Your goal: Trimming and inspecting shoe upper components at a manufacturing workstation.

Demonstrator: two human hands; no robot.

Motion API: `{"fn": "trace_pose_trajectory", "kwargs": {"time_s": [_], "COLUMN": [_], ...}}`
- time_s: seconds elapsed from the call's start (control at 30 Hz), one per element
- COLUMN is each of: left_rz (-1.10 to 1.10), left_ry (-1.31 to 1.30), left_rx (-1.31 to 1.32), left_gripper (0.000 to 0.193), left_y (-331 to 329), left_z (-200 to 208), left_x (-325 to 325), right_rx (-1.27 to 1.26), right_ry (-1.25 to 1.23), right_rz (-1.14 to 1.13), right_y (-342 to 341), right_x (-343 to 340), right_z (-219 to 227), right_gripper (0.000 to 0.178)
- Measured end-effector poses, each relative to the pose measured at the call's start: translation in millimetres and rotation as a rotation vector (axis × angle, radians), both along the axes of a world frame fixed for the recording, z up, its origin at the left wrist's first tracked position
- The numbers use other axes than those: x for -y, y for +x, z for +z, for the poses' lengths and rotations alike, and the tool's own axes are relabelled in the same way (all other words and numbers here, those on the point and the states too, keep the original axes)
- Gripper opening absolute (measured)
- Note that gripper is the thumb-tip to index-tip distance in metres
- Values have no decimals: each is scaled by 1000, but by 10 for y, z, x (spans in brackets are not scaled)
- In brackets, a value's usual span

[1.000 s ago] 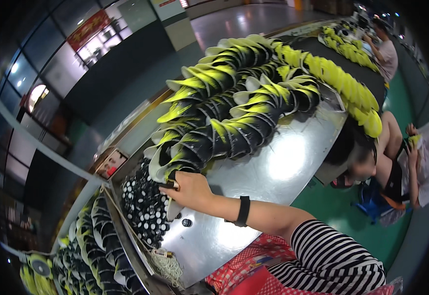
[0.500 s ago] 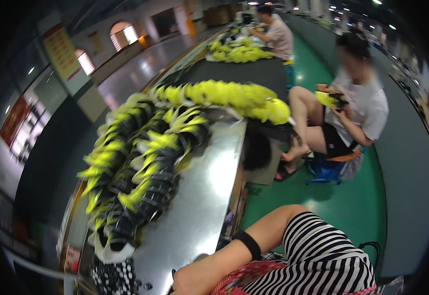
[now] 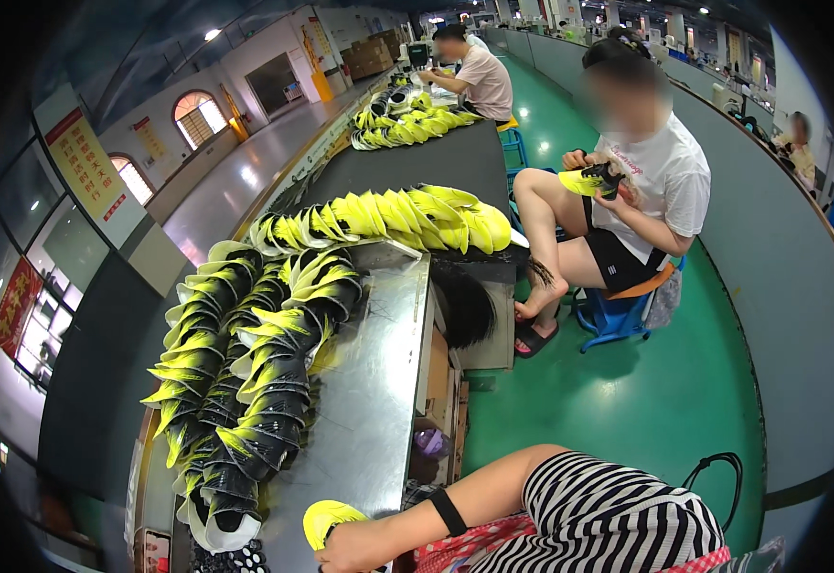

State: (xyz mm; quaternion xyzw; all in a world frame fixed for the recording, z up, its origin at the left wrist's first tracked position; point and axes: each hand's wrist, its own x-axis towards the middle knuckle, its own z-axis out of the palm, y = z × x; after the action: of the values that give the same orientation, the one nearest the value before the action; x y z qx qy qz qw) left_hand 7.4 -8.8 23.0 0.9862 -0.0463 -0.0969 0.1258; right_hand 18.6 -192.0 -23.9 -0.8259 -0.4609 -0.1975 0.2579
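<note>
right arm: bent, slanting down left over the bench
right grip: curled around the near edge of a yellow shoe upper
left grip: can't tell

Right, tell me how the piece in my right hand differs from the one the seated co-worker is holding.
Colour: your piece shows only yellow, while the co-worker's piece shows yellow and black.
Place: your piece is low over the steel tabletop; the co-worker's piece is raised above their lap.
Hold: your right hand alone is seen on yours; two hands are on theirs.
Both show bright yellow.
</note>
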Motion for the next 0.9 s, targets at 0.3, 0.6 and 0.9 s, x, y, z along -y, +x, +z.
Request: {"fn": "trace_pose_trajectory", "kwargs": {"time_s": [0.3, 0.6, 0.9], "left_rz": [143, 16, -55], "left_ry": [121, 285, 351], "left_rx": [372, 241, 668], "left_gripper": [49, 41, 30], "left_y": [-24, 25, 82], "left_z": [-365, -268, -337], "left_x": [-51, -61, 0], "right_rx": [-768, -853, -851], "right_ry": [1181, 987, 986], "right_rz": [-241, -72, -99], "right_y": [-25, -185, -139], "right_x": [-63, -48, -57], "right_z": [211, 219, 214], "right_gripper": [22, 14, 19]}}
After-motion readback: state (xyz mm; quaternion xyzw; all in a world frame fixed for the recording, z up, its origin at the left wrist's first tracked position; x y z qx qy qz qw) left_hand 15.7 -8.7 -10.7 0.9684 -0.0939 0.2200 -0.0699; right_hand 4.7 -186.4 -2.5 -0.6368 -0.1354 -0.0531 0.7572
